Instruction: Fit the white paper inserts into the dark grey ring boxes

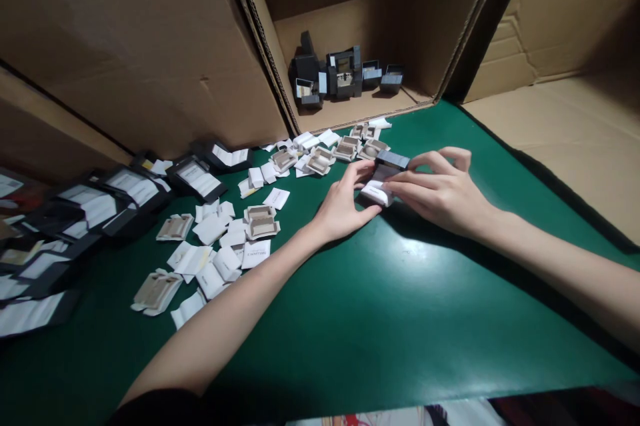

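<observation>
Above the green table, both hands are closed around a small hinged box (393, 160) with a dark lid standing up and a white front part (376, 193). My left hand (344, 203) grips its left side, thumb below and fingers behind. From the right, my right hand (443, 189) has its fingertips pressed against the white part and the lid. The fingers cover much of the box, so its inside is mostly hidden. Just left of it lie small white cartons and folded leaflets (277, 198), some cartons showing brown insides (320, 159).
Black boxes with white paper inserts (200, 176) line the left side. More white pieces (210, 273) are scattered near my left forearm. An open cardboard box (425, 46) at the back holds several small dark boxes (344, 73). Cardboard (575, 133) lies at the right edge.
</observation>
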### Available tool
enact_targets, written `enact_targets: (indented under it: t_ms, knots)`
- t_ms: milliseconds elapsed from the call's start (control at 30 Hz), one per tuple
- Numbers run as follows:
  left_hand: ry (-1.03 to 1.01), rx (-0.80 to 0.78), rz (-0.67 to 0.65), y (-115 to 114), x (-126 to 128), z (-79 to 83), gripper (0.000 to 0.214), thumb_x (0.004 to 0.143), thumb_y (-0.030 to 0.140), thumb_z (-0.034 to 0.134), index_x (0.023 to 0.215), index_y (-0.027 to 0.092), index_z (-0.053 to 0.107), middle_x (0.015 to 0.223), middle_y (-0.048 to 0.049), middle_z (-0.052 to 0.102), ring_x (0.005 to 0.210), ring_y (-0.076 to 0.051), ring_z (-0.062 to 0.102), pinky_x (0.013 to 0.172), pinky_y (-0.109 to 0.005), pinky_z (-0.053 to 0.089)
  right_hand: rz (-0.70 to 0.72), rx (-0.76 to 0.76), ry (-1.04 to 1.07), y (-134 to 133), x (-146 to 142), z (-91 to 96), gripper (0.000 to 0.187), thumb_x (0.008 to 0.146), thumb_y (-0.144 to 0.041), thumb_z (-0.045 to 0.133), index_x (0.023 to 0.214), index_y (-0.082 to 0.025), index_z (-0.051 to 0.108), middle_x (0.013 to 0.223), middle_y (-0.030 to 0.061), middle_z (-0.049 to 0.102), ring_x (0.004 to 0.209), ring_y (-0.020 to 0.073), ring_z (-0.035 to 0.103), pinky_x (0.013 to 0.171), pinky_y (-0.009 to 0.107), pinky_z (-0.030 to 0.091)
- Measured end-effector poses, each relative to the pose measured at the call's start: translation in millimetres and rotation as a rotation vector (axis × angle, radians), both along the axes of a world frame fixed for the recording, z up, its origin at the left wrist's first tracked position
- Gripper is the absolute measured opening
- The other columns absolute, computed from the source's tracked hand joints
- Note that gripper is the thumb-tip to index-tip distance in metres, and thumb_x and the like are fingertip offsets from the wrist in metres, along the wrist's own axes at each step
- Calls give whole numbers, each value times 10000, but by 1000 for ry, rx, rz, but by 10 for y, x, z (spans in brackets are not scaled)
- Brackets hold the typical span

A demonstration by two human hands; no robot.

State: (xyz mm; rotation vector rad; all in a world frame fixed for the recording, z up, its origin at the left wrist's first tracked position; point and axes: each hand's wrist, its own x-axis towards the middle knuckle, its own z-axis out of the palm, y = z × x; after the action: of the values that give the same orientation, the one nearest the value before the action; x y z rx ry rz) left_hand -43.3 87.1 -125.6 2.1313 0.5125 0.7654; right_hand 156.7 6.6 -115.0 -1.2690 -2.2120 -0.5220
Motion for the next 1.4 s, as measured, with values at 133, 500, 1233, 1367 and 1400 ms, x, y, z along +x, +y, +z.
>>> enact_targets:
  t_ms: [133,500,1233,1367,1400]
  knots:
    - [87,50,-44,-25,-17,56,633,742,268,711,1279,219,379,1315,-101,522,1226,-263,519,1043,-433,443,-23,54,-35,-40,-51,6,176,882,-233,586,994,-353,650,1220,-61,645,1170,278,509,965,529,266]
    - [99,175,4,-35,-19,92,276,805,175,538,1075,185,486,1206,-96,532,1142,-224,532,978,-377,449,130,-63,102,52,28,20,109,851,-259,614,948,-230,654,1244,108,580,1210,297,476,926,490,474]
    - [53,194,179,-82,32,34,143,776,158,564,915,187,578,998,-32,643,929,-171,611,839,-300,506,86,2,189,33,-84,-18,107,863,-195,590,923,-251,658,1015,70,647,1142,291,492,849,472,516]
    - [35,194,176,-77,33,27,134,764,153,576,894,180,572,998,-34,650,923,-170,618,835,-296,506,93,23,172,23,-100,-18,99,862,-180,590,908,-236,656,1025,72,654,1144,285,498,861,459,519]
    - [28,200,175,-78,35,27,124,761,148,577,881,178,570,1000,-34,652,922,-169,620,833,-292,505,93,25,168,20,-103,-17,91,858,-177,595,900,-232,654,1030,72,657,1146,285,499,861,459,520]
